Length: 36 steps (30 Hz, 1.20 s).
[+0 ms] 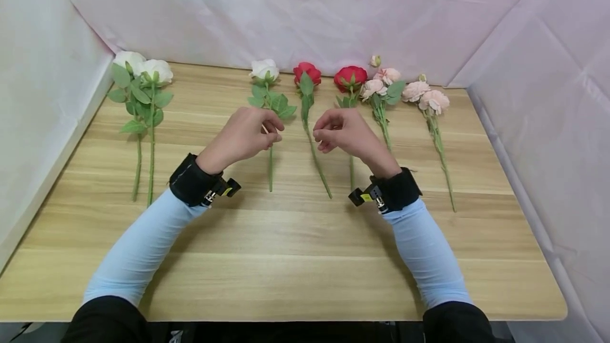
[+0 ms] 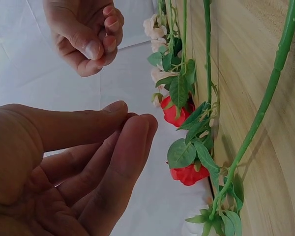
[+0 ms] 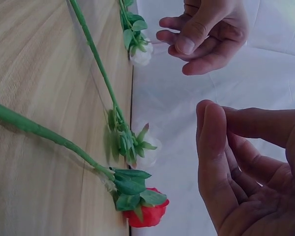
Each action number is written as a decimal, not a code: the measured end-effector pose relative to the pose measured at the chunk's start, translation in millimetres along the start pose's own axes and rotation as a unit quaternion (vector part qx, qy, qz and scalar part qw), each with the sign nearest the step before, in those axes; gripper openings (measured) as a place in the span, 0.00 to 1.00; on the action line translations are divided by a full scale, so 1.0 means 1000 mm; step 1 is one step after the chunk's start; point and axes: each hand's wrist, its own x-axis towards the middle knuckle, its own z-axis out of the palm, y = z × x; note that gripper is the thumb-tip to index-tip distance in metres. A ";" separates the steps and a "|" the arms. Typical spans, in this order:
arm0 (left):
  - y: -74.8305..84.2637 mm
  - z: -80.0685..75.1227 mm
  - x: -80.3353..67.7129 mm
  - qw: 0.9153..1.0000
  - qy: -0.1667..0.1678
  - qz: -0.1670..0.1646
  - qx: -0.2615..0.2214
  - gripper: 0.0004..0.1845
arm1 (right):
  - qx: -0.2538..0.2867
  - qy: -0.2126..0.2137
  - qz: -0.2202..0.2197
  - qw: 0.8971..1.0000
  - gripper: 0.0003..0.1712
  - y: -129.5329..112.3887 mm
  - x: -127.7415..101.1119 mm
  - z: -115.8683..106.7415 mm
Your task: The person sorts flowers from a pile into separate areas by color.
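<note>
My left hand (image 1: 245,134) hovers above the table, over the stem of a white rose (image 1: 264,69). Its fingers are loosely curled, and in the left wrist view the thumb and forefinger tips meet with nothing visible between them. Opposite it, my right hand (image 1: 347,132) is held over the stem of the right-hand red rose (image 1: 350,76), likewise loosely curled and holding nothing. Between the two hands lies another red rose (image 1: 307,73), its stem slanting toward me. Both hands are apart from the flowers; part of the right-hand red rose's stem is hidden behind the right hand.
Two white roses (image 1: 157,72) lie side by side at the left of the wooden table (image 1: 286,263). To the right are two sprays of pale pink flowers, one nearer (image 1: 374,88) and one farther out (image 1: 434,101). White cloth walls (image 1: 305,20) border the back and sides.
</note>
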 end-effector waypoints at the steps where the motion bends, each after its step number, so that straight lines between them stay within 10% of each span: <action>1: 0.000 0.000 0.000 1.000 0.002 0.002 0.000 0.08 | 0.000 -0.002 0.000 1.000 0.05 0.000 0.000 0.001; 9: -0.002 -0.018 -0.005 1.000 0.007 -0.008 0.009 0.10 | -0.004 -0.011 0.003 1.000 0.05 0.002 0.000 0.001; 20: -0.034 -0.087 -0.026 0.991 0.087 -0.096 0.018 0.21 | 0.004 -0.001 0.002 1.000 0.06 0.005 0.001 -0.004; 28: -0.084 -0.117 -0.042 0.960 0.177 -0.180 0.125 0.23 | 0.007 -0.002 -0.006 1.000 0.06 0.004 0.000 -0.006; 36: -0.135 -0.118 -0.040 0.925 0.104 -0.313 0.188 0.29 | 0.005 -0.010 0.004 1.000 0.06 0.005 0.000 -0.007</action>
